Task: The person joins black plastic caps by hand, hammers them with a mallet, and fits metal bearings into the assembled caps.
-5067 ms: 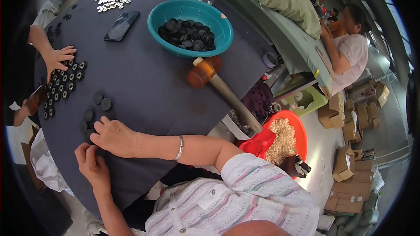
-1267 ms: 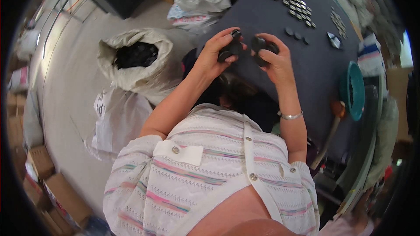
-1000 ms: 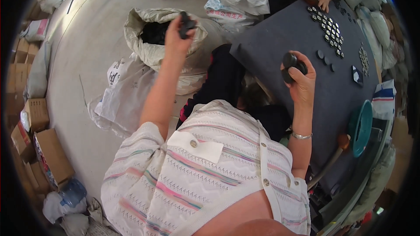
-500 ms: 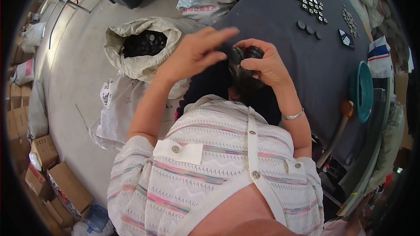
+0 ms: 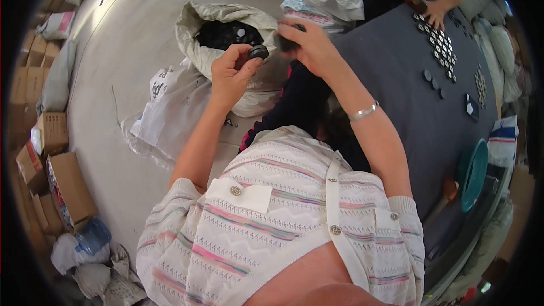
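Note:
My left hand (image 5: 233,71) is raised over the floor and pinches a small round black cap (image 5: 259,52) between thumb and fingers. My right hand (image 5: 306,45) is just to its right, closed around more dark round caps (image 5: 289,42), mostly hidden by the fingers. Both hands hover beside an open white sack (image 5: 226,22) on the floor, which holds many black caps. The dark grey table (image 5: 396,90) lies to the right of my hands, with several black caps (image 5: 439,48) laid out in rows at its far end.
Another person's hands (image 5: 436,14) work at the far end of the table. A teal bowl (image 5: 473,175) sits at the table's right edge. White bags (image 5: 170,107) lie on the floor beside the sack. Cardboard boxes (image 5: 56,175) line the left.
My view swung from the table to the floor sack. My left hand reached to the sack, came back to the right hand, and now both are held up by the sack.

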A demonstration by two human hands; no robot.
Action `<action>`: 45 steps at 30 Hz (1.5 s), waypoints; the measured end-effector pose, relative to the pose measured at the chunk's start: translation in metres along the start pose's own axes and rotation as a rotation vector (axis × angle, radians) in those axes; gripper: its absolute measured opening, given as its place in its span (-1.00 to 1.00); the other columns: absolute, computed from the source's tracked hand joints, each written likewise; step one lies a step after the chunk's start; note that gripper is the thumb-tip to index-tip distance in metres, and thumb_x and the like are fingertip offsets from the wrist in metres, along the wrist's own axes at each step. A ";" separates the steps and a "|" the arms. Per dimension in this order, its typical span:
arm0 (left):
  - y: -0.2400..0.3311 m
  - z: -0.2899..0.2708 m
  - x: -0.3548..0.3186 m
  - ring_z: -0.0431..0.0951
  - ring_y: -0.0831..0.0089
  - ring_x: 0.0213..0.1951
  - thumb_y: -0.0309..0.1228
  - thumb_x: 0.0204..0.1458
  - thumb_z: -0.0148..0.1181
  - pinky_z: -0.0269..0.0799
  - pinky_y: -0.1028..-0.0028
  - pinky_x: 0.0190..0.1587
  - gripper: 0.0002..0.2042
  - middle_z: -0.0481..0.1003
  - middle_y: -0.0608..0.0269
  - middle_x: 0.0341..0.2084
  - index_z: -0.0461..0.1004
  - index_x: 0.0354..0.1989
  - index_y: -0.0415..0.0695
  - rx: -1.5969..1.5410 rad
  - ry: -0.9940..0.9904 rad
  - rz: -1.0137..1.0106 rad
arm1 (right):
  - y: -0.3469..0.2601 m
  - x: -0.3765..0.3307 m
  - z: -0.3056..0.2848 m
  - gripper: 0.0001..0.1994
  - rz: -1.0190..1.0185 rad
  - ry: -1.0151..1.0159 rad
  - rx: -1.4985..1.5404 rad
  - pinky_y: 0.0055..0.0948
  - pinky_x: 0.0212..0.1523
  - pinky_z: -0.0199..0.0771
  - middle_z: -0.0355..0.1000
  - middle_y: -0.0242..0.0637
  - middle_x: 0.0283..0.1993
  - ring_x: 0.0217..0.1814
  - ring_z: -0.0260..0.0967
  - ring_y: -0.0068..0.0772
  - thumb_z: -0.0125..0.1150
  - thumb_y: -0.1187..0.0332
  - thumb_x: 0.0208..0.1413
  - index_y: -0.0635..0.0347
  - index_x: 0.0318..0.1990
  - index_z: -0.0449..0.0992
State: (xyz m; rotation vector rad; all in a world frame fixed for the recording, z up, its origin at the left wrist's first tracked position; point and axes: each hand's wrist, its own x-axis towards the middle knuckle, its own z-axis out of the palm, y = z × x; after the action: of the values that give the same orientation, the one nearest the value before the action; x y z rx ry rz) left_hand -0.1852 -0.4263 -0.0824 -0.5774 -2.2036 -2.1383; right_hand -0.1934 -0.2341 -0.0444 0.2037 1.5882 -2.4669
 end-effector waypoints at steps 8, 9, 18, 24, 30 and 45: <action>0.015 -0.002 0.002 0.43 0.66 -0.54 -0.56 -0.06 0.29 0.34 0.63 -0.46 -0.80 0.49 0.32 -0.53 0.45 -0.24 -0.23 0.144 0.006 0.183 | 0.003 -0.021 0.004 -0.61 -0.467 -0.210 -0.715 -0.42 -0.23 0.40 0.41 -0.15 -0.24 -0.21 0.40 -0.30 0.13 0.24 0.15 0.36 0.02 0.38; 0.021 0.003 0.004 0.44 0.64 -0.54 -0.54 -0.06 0.30 0.34 0.62 -0.46 -0.79 0.49 0.29 -0.53 0.45 -0.25 -0.23 0.150 -0.038 0.202 | -0.001 -0.039 0.006 -0.63 -0.601 -0.238 -0.812 -0.41 -0.25 0.39 0.40 -0.13 -0.25 -0.26 0.41 -0.24 0.14 0.26 0.14 0.32 0.02 0.39; 0.067 0.044 0.021 0.39 0.26 -0.60 -0.39 -0.08 0.28 0.27 0.41 -0.57 -0.82 0.38 0.22 -0.59 0.44 -0.35 -0.18 0.153 -0.559 0.572 | -0.018 -0.124 -0.011 -0.82 -0.886 0.059 -1.004 -0.41 -0.37 0.40 0.41 -0.16 -0.33 -0.37 0.39 -0.18 0.21 0.47 0.02 0.29 -0.20 0.44; 0.087 0.064 0.022 0.31 0.24 -0.68 -0.31 -0.06 0.25 0.20 0.37 -0.66 -0.76 0.26 0.22 -0.71 0.35 -0.54 -0.17 0.106 -0.644 0.836 | -0.025 -0.155 -0.006 -0.84 -1.004 0.143 -0.998 -0.46 -0.45 0.38 0.43 -0.21 -0.39 -0.45 0.38 -0.28 0.24 0.42 0.02 0.31 -0.27 0.47; 0.098 0.069 0.020 0.27 0.35 -0.73 -0.29 -0.10 0.26 0.08 0.41 -0.70 -0.75 0.26 0.27 -0.72 0.39 -0.55 -0.20 0.024 -0.739 0.998 | -0.030 -0.181 -0.001 -0.81 -0.967 0.126 -0.949 -0.50 -0.52 0.34 0.44 -0.26 -0.45 -0.52 0.36 -0.34 0.28 0.39 0.00 0.30 -0.27 0.48; 0.062 0.073 0.015 0.41 0.33 -0.62 -0.42 -0.13 0.30 0.23 0.46 -0.61 -0.75 0.39 0.19 -0.62 0.45 -0.28 -0.24 0.000 -0.469 0.867 | -0.018 -0.152 -0.021 -0.67 -1.077 0.099 -1.022 -0.47 -0.31 0.48 0.44 -0.09 -0.22 -0.32 0.44 -0.24 0.28 0.55 -0.08 0.35 -0.09 0.47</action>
State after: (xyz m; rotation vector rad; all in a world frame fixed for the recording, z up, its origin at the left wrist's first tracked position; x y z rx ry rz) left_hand -0.1646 -0.3518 -0.0233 -1.7695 -1.5840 -1.6171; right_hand -0.0505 -0.1933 -0.0033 -0.8928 3.3134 -1.6534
